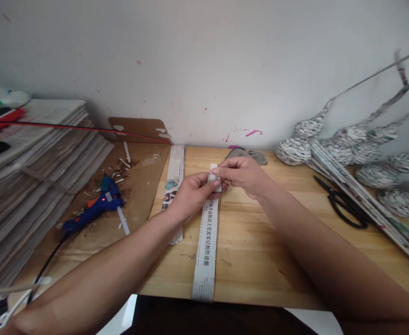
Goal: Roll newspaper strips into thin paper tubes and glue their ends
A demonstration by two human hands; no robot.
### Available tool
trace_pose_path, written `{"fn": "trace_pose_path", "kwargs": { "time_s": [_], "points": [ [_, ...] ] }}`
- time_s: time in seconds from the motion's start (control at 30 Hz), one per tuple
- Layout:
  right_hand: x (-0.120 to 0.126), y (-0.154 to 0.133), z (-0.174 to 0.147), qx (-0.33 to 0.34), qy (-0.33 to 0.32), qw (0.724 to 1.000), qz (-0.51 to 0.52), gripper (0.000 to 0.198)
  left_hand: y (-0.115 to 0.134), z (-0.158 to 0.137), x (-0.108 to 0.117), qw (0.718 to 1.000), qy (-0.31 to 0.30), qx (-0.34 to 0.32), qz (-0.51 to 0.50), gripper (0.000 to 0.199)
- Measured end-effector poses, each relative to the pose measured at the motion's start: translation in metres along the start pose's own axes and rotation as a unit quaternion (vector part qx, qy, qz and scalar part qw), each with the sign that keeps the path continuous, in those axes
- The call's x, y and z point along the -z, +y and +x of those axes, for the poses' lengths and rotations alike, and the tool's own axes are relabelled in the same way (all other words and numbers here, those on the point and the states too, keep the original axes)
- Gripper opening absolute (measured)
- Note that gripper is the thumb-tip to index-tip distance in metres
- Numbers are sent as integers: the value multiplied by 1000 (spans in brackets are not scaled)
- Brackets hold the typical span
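Observation:
A long newspaper strip (205, 246) runs from the table's front edge up to my hands, printed with a line of large characters. Near its far end my left hand (195, 190) pinches the paper between thumb and fingers. My right hand (241, 174) is closed on the same end, thumb and forefinger pressed together at the tip. The paper looks folded over there, though my fingers cover part of it. Just left of my left hand lies a stack of cut newspaper strips (176, 163), partly hidden by my forearm.
At left, a blue glue gun (110, 200) rests on stained cardboard (145, 186) beside a tall newspaper stack (51, 163). Black scissors (346, 207), rolled paper sticks (358, 190) and several woven paper balls (295, 150) lie at right. A grey cloth (237, 152) sits by the wall.

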State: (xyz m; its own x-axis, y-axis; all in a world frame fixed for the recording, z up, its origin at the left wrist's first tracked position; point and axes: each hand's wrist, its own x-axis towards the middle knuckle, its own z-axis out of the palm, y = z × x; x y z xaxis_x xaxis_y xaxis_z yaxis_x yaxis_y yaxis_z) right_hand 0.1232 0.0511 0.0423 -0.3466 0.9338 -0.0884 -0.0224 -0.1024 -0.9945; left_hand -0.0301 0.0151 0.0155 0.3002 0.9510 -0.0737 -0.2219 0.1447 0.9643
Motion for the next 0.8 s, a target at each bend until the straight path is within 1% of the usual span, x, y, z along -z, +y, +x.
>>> {"fn": "trace_pose_path", "kwargs": {
  "time_s": [0.1,0.27,0.37,0.5,0.57,0.63,0.73,0.8],
  "points": [
    [-1,0,0,0,9,1000,0,29,1,-1,0,1000,8,8,22,29],
    [-4,2,-2,-8,-1,1000,4,30,1,-1,0,999,31,9,32,25],
    [-5,4,-1,-6,3,1000,-4,33,1,-1,-1,999,17,5,32,26],
    [-5,7,-1,13,5,1000,-20,35,1,-2,-1,1000,-7,4,29,27],
    [-6,7,-1,22,7,999,-27,35,0,-2,-1,1000,-8,4,22,25],
    [-5,5,-2,30,-5,999,-41,34,-1,-2,-2,1000,-5,8,11,24],
    [-3,1,-4,37,-48,996,-61,32,-2,-1,-2,1000,-3,13,-8,23],
    [-2,0,-4,39,-55,996,-57,31,-2,-2,-2,1000,-7,14,-16,24]
  ]
}}
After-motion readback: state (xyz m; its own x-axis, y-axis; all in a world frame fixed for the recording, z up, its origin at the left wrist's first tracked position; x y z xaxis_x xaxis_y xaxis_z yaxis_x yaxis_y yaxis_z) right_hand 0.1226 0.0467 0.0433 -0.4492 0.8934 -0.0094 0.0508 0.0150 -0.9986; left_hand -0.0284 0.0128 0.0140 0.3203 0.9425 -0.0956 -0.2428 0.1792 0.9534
